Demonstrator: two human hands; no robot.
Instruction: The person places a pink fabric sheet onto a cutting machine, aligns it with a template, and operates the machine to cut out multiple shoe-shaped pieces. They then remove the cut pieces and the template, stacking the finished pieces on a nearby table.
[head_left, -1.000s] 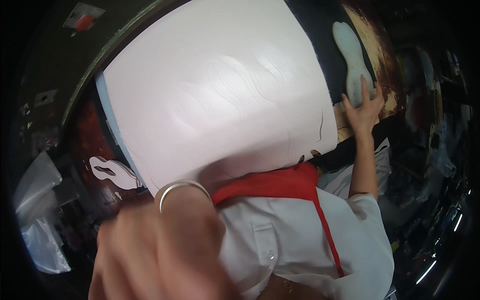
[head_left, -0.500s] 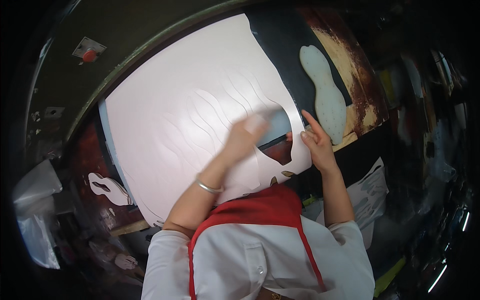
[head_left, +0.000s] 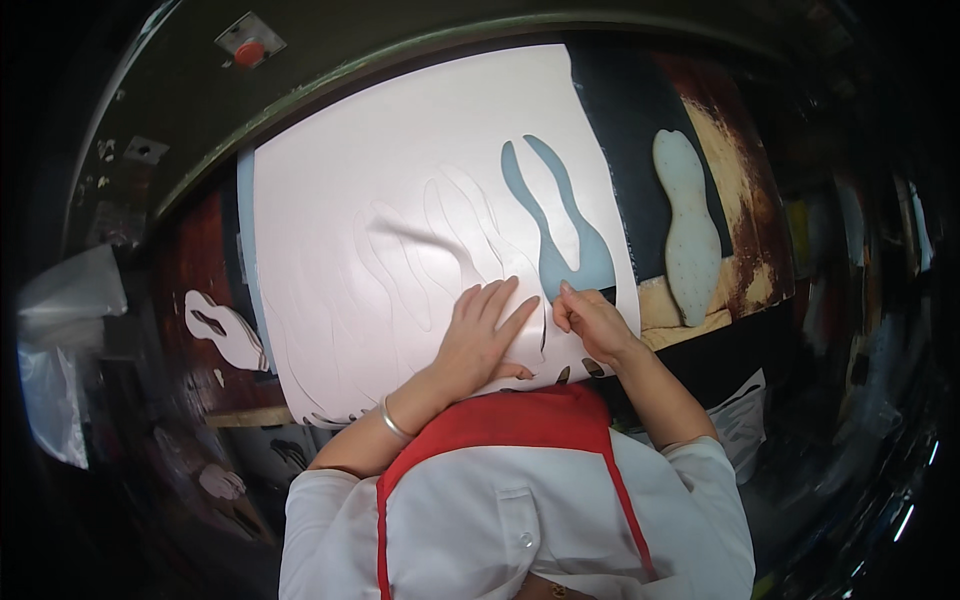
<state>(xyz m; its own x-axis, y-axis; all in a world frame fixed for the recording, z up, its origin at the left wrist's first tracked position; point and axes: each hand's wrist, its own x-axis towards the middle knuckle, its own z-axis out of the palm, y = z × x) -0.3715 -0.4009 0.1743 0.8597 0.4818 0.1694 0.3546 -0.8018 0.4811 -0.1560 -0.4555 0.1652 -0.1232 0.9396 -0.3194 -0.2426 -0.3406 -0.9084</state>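
Observation:
A large pale pink sheet [head_left: 330, 160] with wavy cut outlines of long, sole-like shapes covers most of the table. Near its right side is a forked opening [head_left: 597, 262], through which a blue-grey surface shows. My left hand [head_left: 482, 335] rests flat on the sheet left of this opening, fingers spread. At the opening's lower end is my right hand [head_left: 598, 328], its fingers curled in and pressed together. Whatever those fingers grip, if anything, is hidden. Small holes [head_left: 592, 368] line the sheet's near edge below it.
A pale, speckled sole-shaped plate [head_left: 690, 230] lies to the right on a dark board [head_left: 628, 130]. Several stacked pink cut pieces [head_left: 222, 330] lie at the left. A red button [head_left: 249, 53] sits on the green machine beam [head_left: 400, 30] along the back. Plastic bags [head_left: 70, 300] hang farther left.
My left hand has gone from blurred motion over the opening to lying flat beside it. My right hand has left the sheet's right edge and moved inward. More of the forked opening shows.

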